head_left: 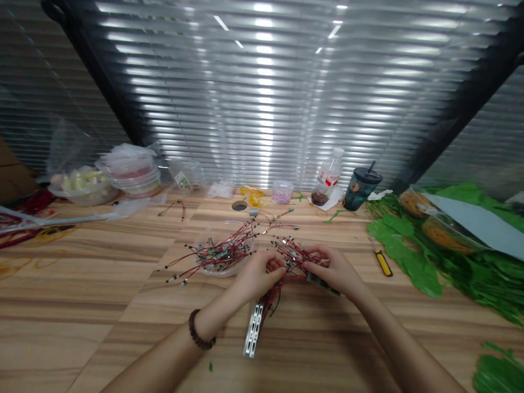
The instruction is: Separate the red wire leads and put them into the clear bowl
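Note:
My left hand [262,273] is closed, thumb and fingertips pinched on red and black wires [270,297]. These wires run down to a pale strip with dark rectangular slots [252,330] lying on the table. Just to its right, my right hand [331,267] closes its fingers over a bundle of red and black wires [292,251] with small metal ends. A dark flat piece like a circuit board [323,284] lies under that hand, partly hidden by it. Left of both hands, a clear round dish [200,234] holds a tangle of similar wires [225,251].
A yellow and black screwdriver [383,263] lies to the right, beside green leaves [421,267]. Toward the blinds stand a bottle [329,177], a dark tumbler [360,188] and a small tub of beads [282,194]. Stacked plastic containers [133,174] are at the back left.

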Action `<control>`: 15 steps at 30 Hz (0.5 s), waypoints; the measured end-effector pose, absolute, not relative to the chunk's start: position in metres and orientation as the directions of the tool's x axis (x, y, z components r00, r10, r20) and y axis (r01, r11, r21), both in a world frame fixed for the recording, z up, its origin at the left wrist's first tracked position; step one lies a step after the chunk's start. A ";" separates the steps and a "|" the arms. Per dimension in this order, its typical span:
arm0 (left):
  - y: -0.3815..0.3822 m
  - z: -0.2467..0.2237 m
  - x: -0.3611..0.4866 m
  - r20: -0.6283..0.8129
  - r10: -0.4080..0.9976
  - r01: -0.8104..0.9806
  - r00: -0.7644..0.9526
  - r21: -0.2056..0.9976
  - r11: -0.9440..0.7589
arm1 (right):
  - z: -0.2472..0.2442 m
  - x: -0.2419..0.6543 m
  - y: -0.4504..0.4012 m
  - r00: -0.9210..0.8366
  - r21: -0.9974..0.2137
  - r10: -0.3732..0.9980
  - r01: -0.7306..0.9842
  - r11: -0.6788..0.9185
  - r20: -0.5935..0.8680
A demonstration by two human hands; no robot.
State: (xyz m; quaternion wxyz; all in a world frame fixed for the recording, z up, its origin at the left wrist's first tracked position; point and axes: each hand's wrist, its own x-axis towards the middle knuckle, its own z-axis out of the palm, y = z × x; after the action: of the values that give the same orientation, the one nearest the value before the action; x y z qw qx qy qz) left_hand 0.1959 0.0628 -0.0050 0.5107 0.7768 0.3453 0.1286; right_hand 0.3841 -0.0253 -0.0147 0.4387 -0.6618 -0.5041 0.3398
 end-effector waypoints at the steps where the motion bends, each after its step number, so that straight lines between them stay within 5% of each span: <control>1: 0.062 -0.006 0.196 -0.154 0.672 0.410 0.725 0.879 -0.241 | -0.018 0.384 -0.025 0.265 -0.920 0.964 0.374 -0.117 -0.014; 5: 0.061 -0.011 0.197 -0.155 0.705 0.446 0.692 0.860 -0.248 | -0.026 0.381 -0.027 0.307 -0.855 0.950 0.508 -0.107 0.064; 10: 0.062 -0.018 0.197 -0.175 0.739 0.496 0.650 0.835 -0.238 | -0.027 0.366 -0.032 0.234 -0.627 0.919 0.779 0.018 0.318; 15: 0.064 -0.022 0.198 -0.213 0.743 0.522 0.635 0.827 -0.209 | -0.034 0.349 -0.031 0.107 -0.555 0.874 0.807 0.202 0.475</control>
State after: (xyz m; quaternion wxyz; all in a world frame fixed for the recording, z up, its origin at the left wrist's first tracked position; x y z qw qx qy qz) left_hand 0.1980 0.0644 -0.0216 0.4759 0.7687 0.4113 0.1160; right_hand 0.3491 -0.0306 -0.0337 0.3957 -0.6301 -0.6668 0.0421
